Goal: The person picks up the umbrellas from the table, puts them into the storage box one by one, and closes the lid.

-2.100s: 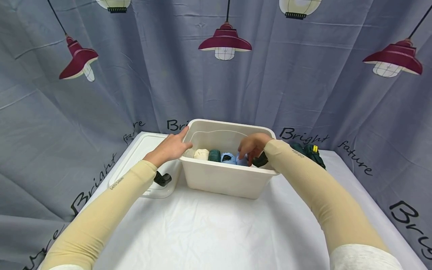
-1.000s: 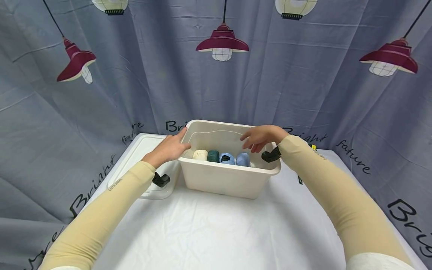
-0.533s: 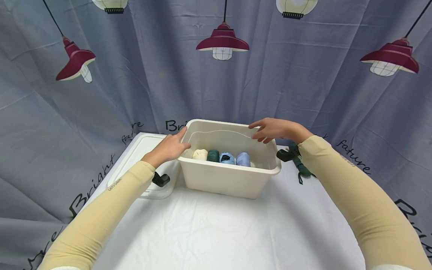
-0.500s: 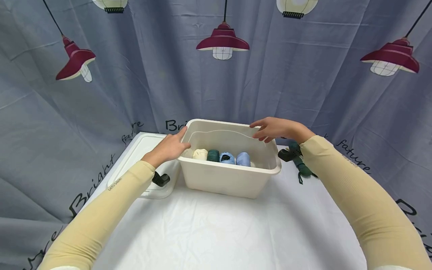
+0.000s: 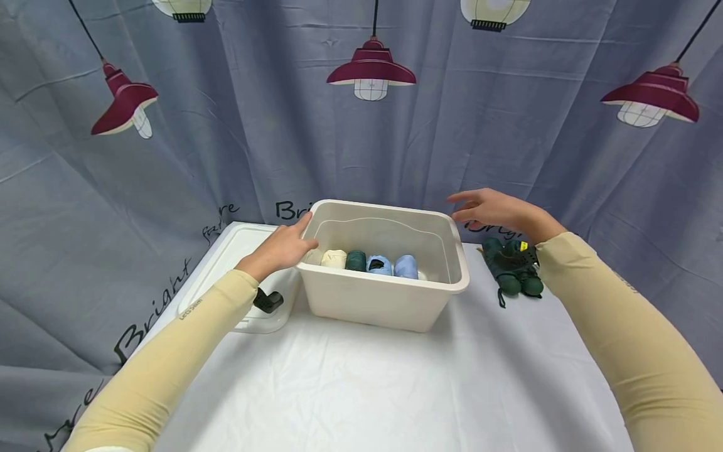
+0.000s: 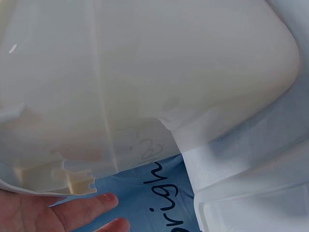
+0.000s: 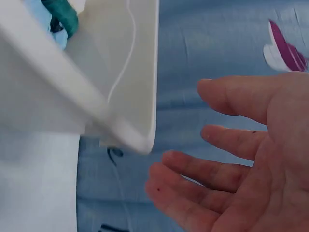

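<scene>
An off-white plastic storage box stands lidless on the table. In it sit a cream roll, a dark green roll and two light blue rolls, one rightmost. My left hand holds the box's left rim, thumb over the edge; in the left wrist view its fingers lie outside, below the rim. My right hand hangs beyond the right rear corner with fingers spread and nothing in them. Beneath that wrist, two long dark green bundles with a dark cord lie on the table, like folded umbrellas.
A flat white lid lies on the table left of the box, partly under my left forearm. The white-covered table extends in front of the box. A grey-blue printed curtain hangs close behind.
My right hand has risen out of the box and moved right past its corner, leaving the right light blue roll inside. The green bundles show more fully. My left hand has stayed on the rim.
</scene>
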The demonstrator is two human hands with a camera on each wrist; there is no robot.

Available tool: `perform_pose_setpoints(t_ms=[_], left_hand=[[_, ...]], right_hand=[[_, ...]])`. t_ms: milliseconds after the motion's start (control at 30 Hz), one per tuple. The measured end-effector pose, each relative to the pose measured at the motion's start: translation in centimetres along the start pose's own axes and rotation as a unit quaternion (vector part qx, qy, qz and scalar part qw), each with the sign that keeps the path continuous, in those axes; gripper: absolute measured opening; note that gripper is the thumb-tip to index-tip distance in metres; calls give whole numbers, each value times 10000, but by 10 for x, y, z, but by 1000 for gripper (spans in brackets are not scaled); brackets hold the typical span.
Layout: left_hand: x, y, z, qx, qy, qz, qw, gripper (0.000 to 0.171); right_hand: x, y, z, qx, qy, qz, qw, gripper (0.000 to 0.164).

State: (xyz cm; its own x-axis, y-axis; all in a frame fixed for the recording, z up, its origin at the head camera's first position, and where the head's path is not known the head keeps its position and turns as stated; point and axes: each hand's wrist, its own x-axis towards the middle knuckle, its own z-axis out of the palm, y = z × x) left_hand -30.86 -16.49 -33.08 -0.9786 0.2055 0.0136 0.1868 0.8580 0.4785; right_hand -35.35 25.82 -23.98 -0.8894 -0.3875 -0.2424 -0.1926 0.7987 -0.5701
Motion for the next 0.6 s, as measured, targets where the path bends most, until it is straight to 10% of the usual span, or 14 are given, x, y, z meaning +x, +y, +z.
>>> perform_pose_setpoints(t_ms=[600], left_hand=[[1, 0, 2, -90, 2, -16, 10000, 83]], right_hand=[[-9, 82, -15, 245, 372, 617, 9971, 74]])
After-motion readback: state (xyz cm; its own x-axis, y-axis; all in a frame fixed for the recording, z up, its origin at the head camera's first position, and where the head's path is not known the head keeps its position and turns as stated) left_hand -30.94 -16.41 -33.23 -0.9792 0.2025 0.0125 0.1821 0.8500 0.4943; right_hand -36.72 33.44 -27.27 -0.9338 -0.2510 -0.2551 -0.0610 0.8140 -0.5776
